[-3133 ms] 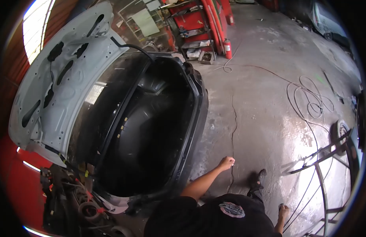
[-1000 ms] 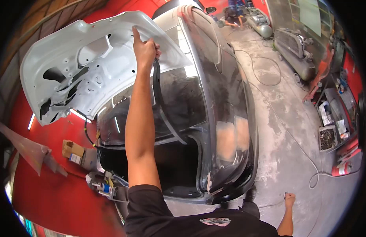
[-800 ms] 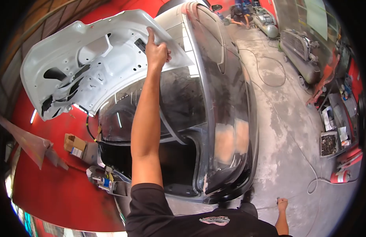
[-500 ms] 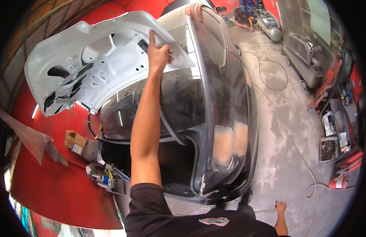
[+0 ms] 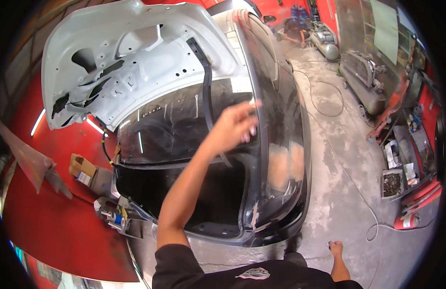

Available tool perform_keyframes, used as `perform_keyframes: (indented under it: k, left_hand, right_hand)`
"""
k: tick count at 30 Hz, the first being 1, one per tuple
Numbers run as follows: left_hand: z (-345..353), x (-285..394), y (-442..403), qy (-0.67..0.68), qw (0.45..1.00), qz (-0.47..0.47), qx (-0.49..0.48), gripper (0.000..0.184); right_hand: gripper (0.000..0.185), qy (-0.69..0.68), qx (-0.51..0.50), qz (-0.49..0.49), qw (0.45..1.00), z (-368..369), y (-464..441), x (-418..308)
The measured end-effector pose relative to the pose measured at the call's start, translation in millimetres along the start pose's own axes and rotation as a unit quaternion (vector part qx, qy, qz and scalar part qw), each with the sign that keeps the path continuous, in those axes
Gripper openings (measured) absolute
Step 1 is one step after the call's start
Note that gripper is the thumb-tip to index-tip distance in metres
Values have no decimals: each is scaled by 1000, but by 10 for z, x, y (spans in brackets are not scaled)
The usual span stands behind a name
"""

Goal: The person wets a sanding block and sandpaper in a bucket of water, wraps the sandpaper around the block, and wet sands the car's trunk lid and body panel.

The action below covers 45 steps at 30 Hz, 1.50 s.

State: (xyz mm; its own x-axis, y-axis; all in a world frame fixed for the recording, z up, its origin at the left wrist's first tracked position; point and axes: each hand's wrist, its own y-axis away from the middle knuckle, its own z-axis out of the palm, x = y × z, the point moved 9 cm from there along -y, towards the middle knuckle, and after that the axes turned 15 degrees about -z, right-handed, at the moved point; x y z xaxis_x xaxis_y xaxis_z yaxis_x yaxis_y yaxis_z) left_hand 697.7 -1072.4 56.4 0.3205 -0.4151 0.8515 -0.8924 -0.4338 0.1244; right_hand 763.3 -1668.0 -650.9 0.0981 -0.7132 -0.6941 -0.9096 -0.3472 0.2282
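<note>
We see a plain black T-shirt point(image 5: 216, 277) with short, loose sleeves. Our left sleeve point(image 5: 177, 265) ends above the elbow in a straight, wide hem; only a little of the right one shows at the bottom edge. On the chest sits a small printed emblem point(image 5: 253, 273), rounded and wider than tall, pale with a pinkish tint and dark marks; its lettering is too small for us to read. Below the shirt we make out dark trousers point(image 5: 295, 260). Both our forearms are bare, and the left fingers point(image 5: 243, 109) look blurred.
</note>
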Motion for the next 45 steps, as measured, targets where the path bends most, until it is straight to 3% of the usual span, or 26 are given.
perform_keyframes:
  k: [2,4,6,10,13,15,18,22,23,24,25,27,30,32,34,35,39,40,42,43,45]
  left_hand:
    - [277,48,768,-198,963,181,20,53]
    - [358,-239,1407,-241,965,101,-20,52]
    - [269,-738,1982,-156,987,9,-39,52]
    - [-118,-2188,3221,-7,992,-90,84,48]
    - [-246,-3580,4333,150,951,-205,175,42]
    - [-77,-4457,5124,331,877,-267,223,38]
    - [140,-5123,6096,397,823,-293,281,35]
    - [-9,-5396,6906,410,803,-307,303,35]
    - [-112,-5468,7064,404,804,-301,317,36]
    - [-206,-5541,7208,397,805,-295,326,36]
    - [-308,-5646,7354,406,793,-289,350,36]
    - [-504,-5871,7577,422,769,-276,392,35]
    - [-769,-6097,7822,443,749,-272,411,35]
    - [-1004,-6282,7965,418,766,-274,404,34]
    - [-1254,-6620,8119,416,765,-280,403,33]
    - [-1374,-6900,8219,427,756,-286,406,33]
    - [-1610,-8493,9028,437,688,-359,454,32]
    - [-1606,-9003,9346,274,748,-413,442,31]
    - [-1673,-9507,9979,290,695,-464,467,27]
    - [-1473,-9598,10350,468,568,-463,494,25]
    - [-1330,-9959,10949,554,513,-445,482,22]
  right_hand:
    - [30,9,-25,9,1000,112,145,-18]
    - [35,24,-59,27,998,412,166,218]
    - [40,77,-110,7,991,539,318,-59]
    - [49,200,-200,-56,957,874,477,-503]
    - [52,226,-214,-58,949,1090,963,-1110]
    - [53,257,-235,-87,933,1328,1373,-1498]
    - [54,294,-302,-181,889,1848,1873,-2350]
    - [51,270,-367,-337,824,2881,2433,-3394]
    - [44,255,-368,-429,784,3171,2648,-3814]
    - [38,224,-393,-445,773,3362,2905,-4253]
    - [35,160,-382,-523,745,3589,3117,-4635]
    - [34,83,-417,-535,731,3945,3548,-5414]
    - [34,14,-481,-473,738,4566,4105,-6272]
    - [34,-52,-491,-479,726,4943,4479,-6789]
    - [36,-54,-553,-375,742,5437,4783,-7045]
    - [37,-56,-580,-322,746,5691,4918,-7158]
    - [42,-111,-621,-306,713,6536,5549,-7817]
    - [43,-111,-625,-309,708,6693,5689,-8051]
    - [45,-111,-631,-316,700,7023,5991,-8556]
    - [48,-89,-647,-331,681,7098,6186,-8841]
    - [53,-49,-667,-354,654,7330,6423,-9384]
